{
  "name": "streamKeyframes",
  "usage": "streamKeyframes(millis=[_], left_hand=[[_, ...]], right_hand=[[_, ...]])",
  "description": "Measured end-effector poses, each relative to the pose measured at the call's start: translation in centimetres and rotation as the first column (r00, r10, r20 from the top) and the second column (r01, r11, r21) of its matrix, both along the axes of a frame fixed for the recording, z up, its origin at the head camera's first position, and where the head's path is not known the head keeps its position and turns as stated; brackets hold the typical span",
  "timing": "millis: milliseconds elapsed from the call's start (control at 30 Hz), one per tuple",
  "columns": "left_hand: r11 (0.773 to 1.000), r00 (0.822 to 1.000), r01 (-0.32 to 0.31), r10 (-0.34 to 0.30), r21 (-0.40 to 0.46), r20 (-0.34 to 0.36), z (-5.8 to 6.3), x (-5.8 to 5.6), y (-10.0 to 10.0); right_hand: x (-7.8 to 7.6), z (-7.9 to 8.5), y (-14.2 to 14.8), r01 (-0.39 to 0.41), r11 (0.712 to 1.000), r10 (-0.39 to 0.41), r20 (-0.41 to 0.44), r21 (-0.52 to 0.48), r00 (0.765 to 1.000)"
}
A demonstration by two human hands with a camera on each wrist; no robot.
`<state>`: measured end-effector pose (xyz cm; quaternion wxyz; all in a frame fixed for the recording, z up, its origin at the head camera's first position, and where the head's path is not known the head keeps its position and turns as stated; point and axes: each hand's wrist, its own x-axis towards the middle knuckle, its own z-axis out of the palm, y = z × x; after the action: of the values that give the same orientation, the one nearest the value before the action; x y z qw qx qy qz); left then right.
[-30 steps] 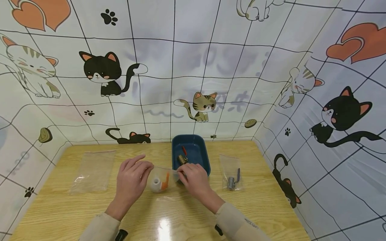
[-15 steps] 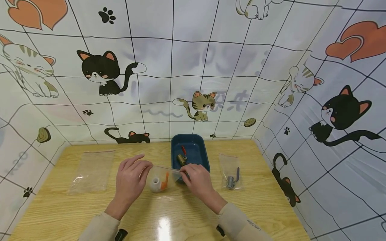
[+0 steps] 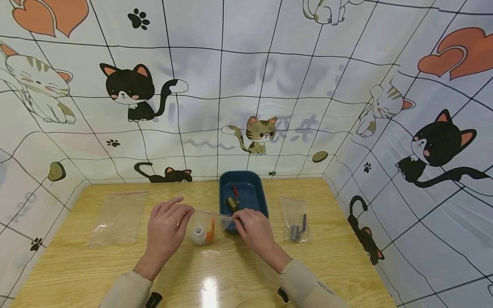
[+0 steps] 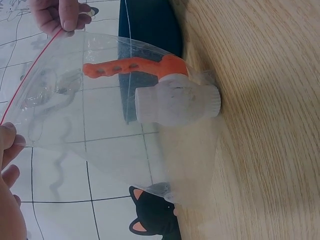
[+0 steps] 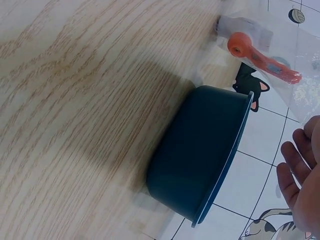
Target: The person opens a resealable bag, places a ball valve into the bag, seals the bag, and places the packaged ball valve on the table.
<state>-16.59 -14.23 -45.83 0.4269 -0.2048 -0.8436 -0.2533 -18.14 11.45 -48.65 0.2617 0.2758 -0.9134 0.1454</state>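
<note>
A clear zip bag (image 4: 107, 112) with a red seal strip hangs between the two hands, its bottom on the table. In it lies a white plastic ball valve (image 4: 177, 102) with an orange lever handle (image 5: 270, 65). My left hand (image 3: 166, 233) pinches the left end of the bag's top edge. At the opposite end, my right hand (image 3: 257, 231) pinches the same edge between thumb and fingers. Just behind the right hand is a dark blue plastic tub (image 5: 200, 145). A brass valve (image 3: 232, 204) with a red handle lies in that tub.
Flat on the wooden table (image 3: 215, 278), to the left, is another clear zip bag (image 3: 119, 218). Right of the tub lies a zip bag holding a grey valve (image 3: 295, 233) with a dark handle. Cat-print sheeting (image 3: 196, 85) encloses the back and sides.
My right hand has shifted slightly to the right along the bag's top edge. My left hand stays at its end, and the valve in the bag has hardly moved.
</note>
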Motion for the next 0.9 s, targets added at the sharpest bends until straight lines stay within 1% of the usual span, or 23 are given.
streamKeyframes(millis=[167,300,367,400,467,567,633,700,767,867,900], left_hand=[[1.000,1.000,0.001,-0.001,-0.008,0.018,0.03,0.13,-0.02],[1.000,1.000,0.014,-0.014,0.011,-0.013,0.06,0.15,0.13],[1.000,1.000,0.018,-0.017,0.013,-0.026,0.08,0.12,0.24],[1.000,1.000,0.018,-0.017,0.010,-0.026,0.07,0.11,0.28],[1.000,1.000,0.011,-0.011,-0.001,-0.014,0.06,0.12,0.35],[1.000,1.000,0.002,-0.002,-0.011,0.007,0.02,0.16,0.39],[1.000,1.000,-0.003,0.003,-0.011,0.015,0.01,0.17,0.40],[1.000,1.000,-0.004,0.004,-0.007,0.014,0.02,0.16,0.40],[1.000,1.000,-0.004,0.004,-0.006,0.015,0.06,0.18,0.42],[1.000,1.000,-0.003,0.003,-0.005,0.015,0.17,0.24,0.47],[1.000,1.000,-0.001,0.001,-0.003,0.013,0.21,0.26,0.50]], right_hand=[[0.05,-0.05,0.03,0.013,1.000,-0.013,0.011,-0.011,1.000],[0.00,-0.20,-0.03,0.018,0.999,-0.018,0.004,-0.026,1.000],[0.00,-0.25,-0.08,0.025,0.998,-0.024,0.017,-0.050,1.000],[0.01,-0.28,-0.11,0.029,0.998,-0.027,0.029,-0.064,0.999],[0.08,-0.27,-0.15,0.036,0.994,-0.028,0.081,-0.099,0.996],[0.18,-0.25,-0.21,0.047,0.988,-0.017,0.201,-0.147,0.979],[0.15,-0.26,-0.25,0.052,0.981,0.008,0.304,-0.187,0.953],[0.01,-0.27,-0.30,0.053,0.967,0.054,0.405,-0.248,0.913],[-0.23,-0.32,-0.38,0.049,0.943,0.126,0.491,-0.329,0.862],[-0.51,-0.35,-0.53,0.070,0.894,0.234,0.597,-0.442,0.768],[-0.57,-0.39,-0.59,0.078,0.880,0.264,0.618,-0.468,0.740]])
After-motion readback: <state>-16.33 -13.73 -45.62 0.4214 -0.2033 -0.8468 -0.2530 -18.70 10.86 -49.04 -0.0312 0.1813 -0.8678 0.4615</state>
